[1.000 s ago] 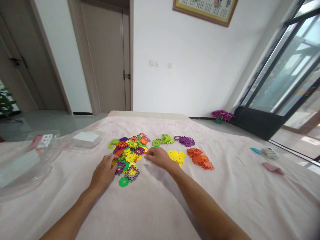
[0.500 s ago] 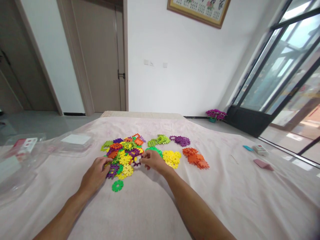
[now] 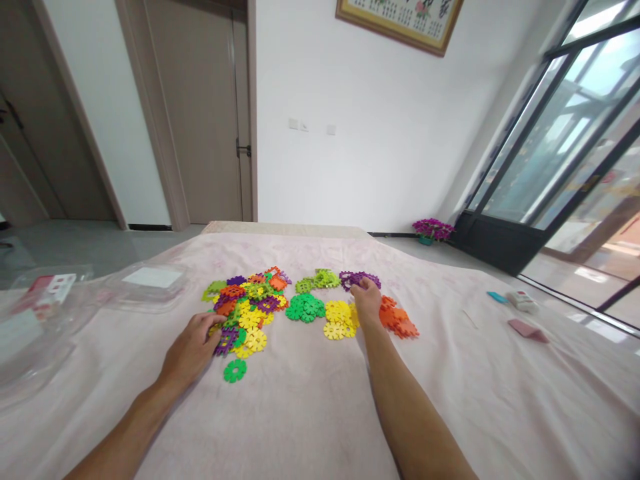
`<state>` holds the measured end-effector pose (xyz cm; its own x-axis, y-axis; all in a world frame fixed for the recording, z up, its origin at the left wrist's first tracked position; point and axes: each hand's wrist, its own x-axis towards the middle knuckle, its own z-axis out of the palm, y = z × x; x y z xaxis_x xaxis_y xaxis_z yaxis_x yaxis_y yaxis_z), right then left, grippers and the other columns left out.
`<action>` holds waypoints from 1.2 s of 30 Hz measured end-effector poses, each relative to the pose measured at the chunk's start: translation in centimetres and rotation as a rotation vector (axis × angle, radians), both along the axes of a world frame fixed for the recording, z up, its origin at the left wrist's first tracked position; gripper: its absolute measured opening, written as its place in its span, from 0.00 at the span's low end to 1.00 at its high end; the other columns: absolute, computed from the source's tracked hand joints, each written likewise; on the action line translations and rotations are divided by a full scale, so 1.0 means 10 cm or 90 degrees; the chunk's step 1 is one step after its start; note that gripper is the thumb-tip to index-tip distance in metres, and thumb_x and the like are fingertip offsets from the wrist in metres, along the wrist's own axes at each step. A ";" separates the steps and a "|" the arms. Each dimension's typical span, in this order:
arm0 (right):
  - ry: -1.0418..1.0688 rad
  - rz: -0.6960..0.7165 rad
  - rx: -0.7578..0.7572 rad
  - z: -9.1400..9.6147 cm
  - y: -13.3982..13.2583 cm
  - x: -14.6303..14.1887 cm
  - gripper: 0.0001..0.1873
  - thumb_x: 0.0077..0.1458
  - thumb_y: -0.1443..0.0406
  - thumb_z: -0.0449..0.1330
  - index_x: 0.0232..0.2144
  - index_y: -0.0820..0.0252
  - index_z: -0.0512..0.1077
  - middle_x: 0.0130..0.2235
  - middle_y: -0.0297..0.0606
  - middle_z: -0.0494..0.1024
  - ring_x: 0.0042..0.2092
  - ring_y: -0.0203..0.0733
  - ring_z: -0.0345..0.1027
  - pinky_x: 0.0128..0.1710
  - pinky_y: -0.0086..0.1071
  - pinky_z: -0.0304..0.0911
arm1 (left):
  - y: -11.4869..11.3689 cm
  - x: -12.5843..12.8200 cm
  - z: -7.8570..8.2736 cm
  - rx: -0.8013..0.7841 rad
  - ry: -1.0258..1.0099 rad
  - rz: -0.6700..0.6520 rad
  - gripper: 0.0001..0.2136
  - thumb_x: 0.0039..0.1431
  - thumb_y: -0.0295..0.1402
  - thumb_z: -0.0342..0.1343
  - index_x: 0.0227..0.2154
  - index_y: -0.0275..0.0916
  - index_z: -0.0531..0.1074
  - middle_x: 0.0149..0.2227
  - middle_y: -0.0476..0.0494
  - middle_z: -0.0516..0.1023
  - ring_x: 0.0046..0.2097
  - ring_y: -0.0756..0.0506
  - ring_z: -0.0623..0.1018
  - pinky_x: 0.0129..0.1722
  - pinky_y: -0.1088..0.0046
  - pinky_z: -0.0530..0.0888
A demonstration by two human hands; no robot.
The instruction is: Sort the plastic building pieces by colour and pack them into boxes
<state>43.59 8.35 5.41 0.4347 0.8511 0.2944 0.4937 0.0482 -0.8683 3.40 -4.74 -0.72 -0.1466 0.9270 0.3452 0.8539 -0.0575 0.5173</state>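
My left hand (image 3: 191, 343) rests against the left side of a mixed pile of snowflake building discs (image 3: 250, 319) in purple, yellow, green and orange. Its fingers are loosely bent, thumb apart, touching the edge of the pile. My right hand (image 3: 366, 300) is at the small purple group (image 3: 375, 279), its fingertips closed on a purple snowflake disc (image 3: 347, 281). Part of that group is hidden behind the fingers. Below the right wrist, a yellow group (image 3: 339, 320) and an orange group (image 3: 399, 320) are partly covered. A single green disc (image 3: 235, 371) lies in front of the mixed pile.
Dark green discs (image 3: 305, 308) and light green discs (image 3: 319, 281) lie in groups mid-table. Clear plastic containers (image 3: 147, 287) stand at the left. At the right are a small white box (image 3: 523, 301), a blue item (image 3: 497, 297) and a pink cloth (image 3: 528, 330).
My right hand has moved right and away from me, from the mixed pile to the purple group, carrying a purple disc. The dark green group is now uncovered. My left hand stays in place.
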 end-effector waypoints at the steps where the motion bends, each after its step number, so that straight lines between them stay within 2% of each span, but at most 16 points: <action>1: -0.019 -0.001 0.006 0.00 -0.02 -0.03 0.20 0.47 0.64 0.57 0.43 0.65 0.76 0.39 0.45 0.81 0.45 0.49 0.74 0.44 0.34 0.69 | 0.00 0.00 0.00 0.001 0.000 0.001 0.14 0.61 0.38 0.47 0.45 0.45 0.73 0.52 0.45 0.71 0.54 0.43 0.74 0.58 0.64 0.68; 4: -0.068 0.086 0.029 -0.04 -0.10 -0.28 0.19 0.50 0.65 0.54 0.44 0.62 0.76 0.43 0.42 0.81 0.45 0.45 0.73 0.46 0.34 0.67 | 0.00 0.01 0.02 0.002 -0.001 0.007 0.14 0.60 0.38 0.47 0.45 0.45 0.73 0.52 0.46 0.72 0.54 0.43 0.74 0.58 0.65 0.68; 10: -0.185 0.388 0.050 -0.08 -0.48 -0.98 0.12 0.51 0.69 0.56 0.35 0.56 0.79 0.37 0.34 0.81 0.39 0.38 0.72 0.42 0.28 0.64 | 0.00 0.02 0.03 0.003 -0.011 -0.002 0.14 0.60 0.36 0.47 0.45 0.44 0.74 0.52 0.44 0.71 0.55 0.43 0.73 0.60 0.63 0.66; 13: -0.275 0.469 0.005 -0.07 -0.73 -1.24 0.08 0.54 0.64 0.59 0.33 0.56 0.79 0.36 0.34 0.80 0.38 0.37 0.71 0.38 0.27 0.60 | 0.01 0.01 0.02 0.007 -0.013 -0.003 0.14 0.60 0.35 0.47 0.45 0.44 0.74 0.52 0.44 0.72 0.55 0.43 0.72 0.60 0.63 0.66; 16: -0.369 0.480 -0.055 -0.08 -0.93 -1.42 0.12 0.53 0.54 0.64 0.33 0.55 0.79 0.36 0.34 0.79 0.38 0.37 0.68 0.34 0.28 0.55 | 0.01 0.01 0.02 0.009 -0.010 -0.005 0.14 0.60 0.34 0.47 0.44 0.44 0.74 0.51 0.45 0.71 0.55 0.43 0.73 0.60 0.64 0.66; 20: -0.445 0.468 -0.025 -0.13 -1.03 -1.59 0.19 0.46 0.47 0.67 0.30 0.55 0.78 0.35 0.35 0.76 0.38 0.40 0.65 0.33 0.29 0.51 | 0.02 0.01 0.00 0.018 -0.007 0.000 0.14 0.59 0.34 0.46 0.45 0.44 0.74 0.51 0.45 0.72 0.55 0.43 0.73 0.58 0.65 0.68; 24: -0.415 0.460 -0.040 -0.17 -1.03 -1.63 0.17 0.44 0.50 0.69 0.28 0.56 0.75 0.33 0.33 0.75 0.36 0.38 0.63 0.31 0.29 0.48 | 0.02 0.01 -0.01 0.016 -0.005 0.001 0.15 0.59 0.34 0.46 0.45 0.43 0.74 0.51 0.44 0.72 0.54 0.42 0.73 0.58 0.64 0.68; 29: -0.282 0.480 -0.110 -0.24 -0.96 -1.57 0.11 0.49 0.57 0.66 0.29 0.57 0.73 0.30 0.28 0.75 0.31 0.33 0.62 0.28 0.27 0.46 | 0.01 0.02 0.01 0.008 -0.001 -0.003 0.15 0.60 0.33 0.45 0.45 0.43 0.73 0.52 0.44 0.71 0.55 0.42 0.73 0.59 0.64 0.67; 33: -0.195 0.467 -0.073 -0.29 -0.83 -1.47 0.08 0.54 0.60 0.61 0.31 0.59 0.73 0.29 0.29 0.74 0.30 0.34 0.64 0.29 0.26 0.51 | 0.01 0.01 0.01 0.004 -0.001 -0.004 0.15 0.60 0.33 0.45 0.45 0.43 0.74 0.52 0.44 0.71 0.55 0.43 0.73 0.60 0.64 0.66; 36: -0.192 0.428 -0.027 -0.24 -0.68 -1.28 0.10 0.59 0.62 0.56 0.36 0.59 0.75 0.33 0.33 0.78 0.34 0.37 0.68 0.33 0.26 0.56 | 0.02 0.00 0.00 0.001 -0.001 -0.004 0.15 0.60 0.32 0.45 0.45 0.43 0.74 0.52 0.44 0.70 0.56 0.43 0.72 0.61 0.65 0.65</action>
<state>30.74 1.57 3.05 -0.2800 0.9185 0.2792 0.5872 0.3939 -0.7072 3.45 -4.58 -0.72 -0.1415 0.9271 0.3470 0.8524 -0.0641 0.5189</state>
